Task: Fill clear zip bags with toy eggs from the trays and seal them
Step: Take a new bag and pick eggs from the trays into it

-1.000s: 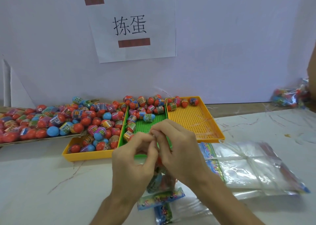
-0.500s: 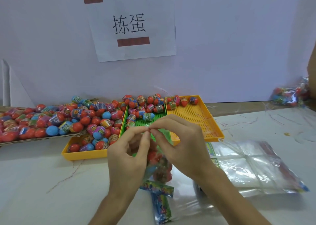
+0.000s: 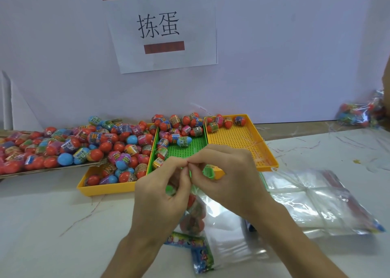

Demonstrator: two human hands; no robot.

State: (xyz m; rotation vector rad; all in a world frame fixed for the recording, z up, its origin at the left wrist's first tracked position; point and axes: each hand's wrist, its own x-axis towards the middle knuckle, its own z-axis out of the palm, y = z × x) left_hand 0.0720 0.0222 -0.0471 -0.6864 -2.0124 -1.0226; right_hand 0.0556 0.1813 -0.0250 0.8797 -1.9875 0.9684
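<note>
My left hand (image 3: 162, 191) and my right hand (image 3: 228, 178) meet at the fingertips above the table and pinch the top edge of a clear zip bag (image 3: 219, 229). The bag hangs below them with a few red toy eggs (image 3: 193, 220) inside and a printed strip along its bottom. Behind the hands lie a green tray (image 3: 187, 152), a yellow tray (image 3: 238, 138) on the right with few eggs, and a yellow tray (image 3: 105, 188) on the left piled with eggs.
A stack of flat clear bags (image 3: 312, 197) lies to the right on the white table. A long tray heaped with eggs (image 3: 42, 148) runs along the left. Filled bags (image 3: 360, 113) sit at the far right by the wall.
Both hands have stayed pinched together on the bag's top edge and shifted slightly; the bag with eggs hangs a little further out from under the hands.
</note>
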